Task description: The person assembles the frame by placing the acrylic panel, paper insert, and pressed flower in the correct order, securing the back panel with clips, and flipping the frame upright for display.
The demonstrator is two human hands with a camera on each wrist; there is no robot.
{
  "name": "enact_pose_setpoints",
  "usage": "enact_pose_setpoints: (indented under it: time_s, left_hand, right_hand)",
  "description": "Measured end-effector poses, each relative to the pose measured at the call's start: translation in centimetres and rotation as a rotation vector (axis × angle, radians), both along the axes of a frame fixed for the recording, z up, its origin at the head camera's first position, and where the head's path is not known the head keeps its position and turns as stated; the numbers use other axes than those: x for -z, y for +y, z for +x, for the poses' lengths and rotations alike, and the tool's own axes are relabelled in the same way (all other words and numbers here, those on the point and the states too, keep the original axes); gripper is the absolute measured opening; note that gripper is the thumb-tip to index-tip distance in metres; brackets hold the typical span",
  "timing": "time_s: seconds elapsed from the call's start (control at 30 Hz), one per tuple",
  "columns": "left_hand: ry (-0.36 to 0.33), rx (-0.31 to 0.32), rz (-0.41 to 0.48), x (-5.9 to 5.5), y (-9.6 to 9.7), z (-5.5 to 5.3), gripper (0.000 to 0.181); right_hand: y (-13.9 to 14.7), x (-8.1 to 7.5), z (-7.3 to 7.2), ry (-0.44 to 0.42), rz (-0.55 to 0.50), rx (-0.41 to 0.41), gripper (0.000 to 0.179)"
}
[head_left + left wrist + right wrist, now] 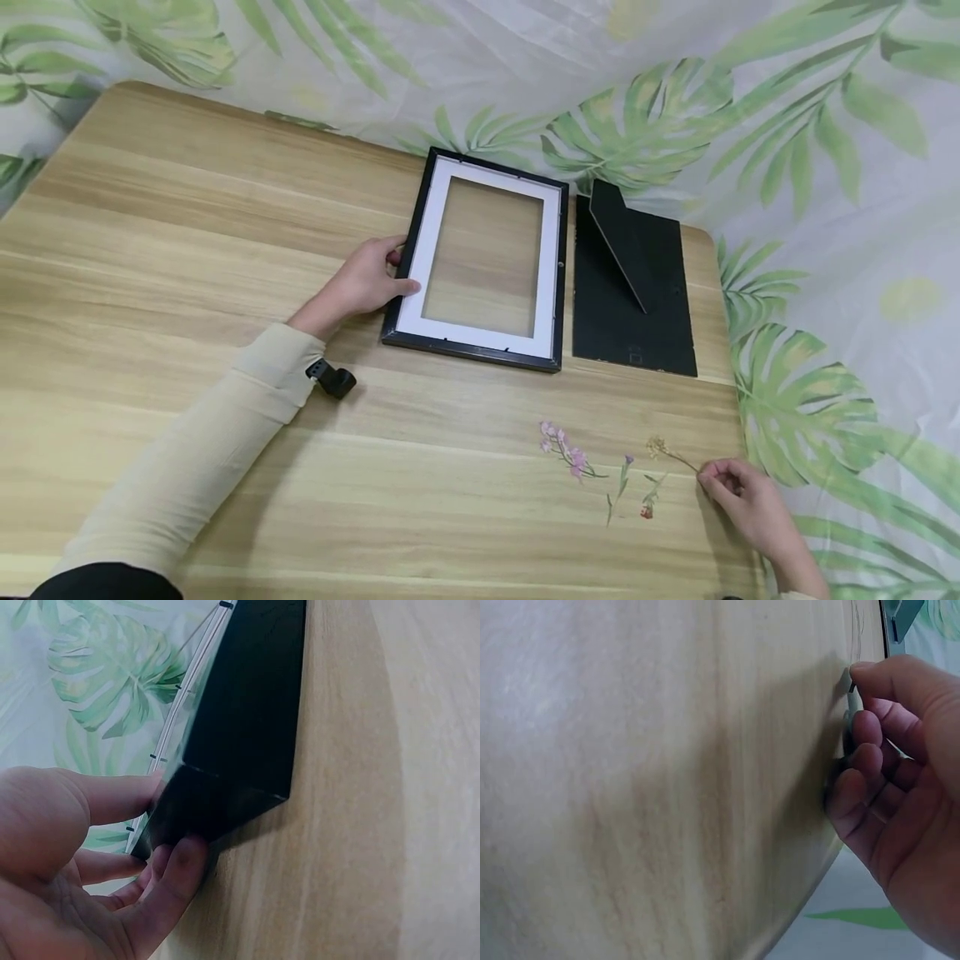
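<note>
My left hand [367,279] grips the left side of a black picture frame [472,357] with a white mat [420,300] inside it. In the left wrist view, the thumb lies over the edge and the fingers [180,870] curl against the black side. At the lower right, my right hand [750,504] pinches the stem end of a yellowish dried flower [660,447]. A pink flower sprig [564,450], a thin purple-tipped sprig [624,479] and a small red flower [647,510] lie on the table to its left.
A black backing board [660,333] with its stand leg [618,242] raised lies right of the frame. The wooden table [187,208] has rounded corners. Leaf-printed cloth [825,333] covers the wall behind and the area to the right.
</note>
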State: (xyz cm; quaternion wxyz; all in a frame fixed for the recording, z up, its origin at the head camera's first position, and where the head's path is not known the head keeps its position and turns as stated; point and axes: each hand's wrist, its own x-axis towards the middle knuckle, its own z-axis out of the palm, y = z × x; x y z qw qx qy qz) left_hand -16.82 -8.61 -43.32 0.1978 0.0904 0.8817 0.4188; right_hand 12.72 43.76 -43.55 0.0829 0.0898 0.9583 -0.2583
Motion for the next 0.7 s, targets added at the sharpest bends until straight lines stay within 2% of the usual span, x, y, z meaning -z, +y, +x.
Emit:
enact_pose_setpoints:
  time_s: [0.2,0.3,0.5,0.7]
  left_hand:
    - [-0.005,-0.002,-0.005,-0.11,0.19,0.00,0.080]
    - [-0.005,-0.012,-0.002,-0.15,-0.20,0.10,0.080]
    - [-0.005,-0.013,0.014,-0.20,-0.44,0.19,0.080]
    - [-0.017,-0.011,0.028,0.05,-0.06,0.20,0.081]
  right_hand:
    - [0.28,-0.08,0.34,0.024,-0.054,-0.001,0.005]
    - [0.40,-0.32,0.06,-0.003,-0.106,0.016,0.004]
    - [0.41,-0.89,0.00,-0.191,-0.242,0.216,0.021]
    - [-0.03,-0.17,0.53,-0.229,-0.404,0.398,0.033]
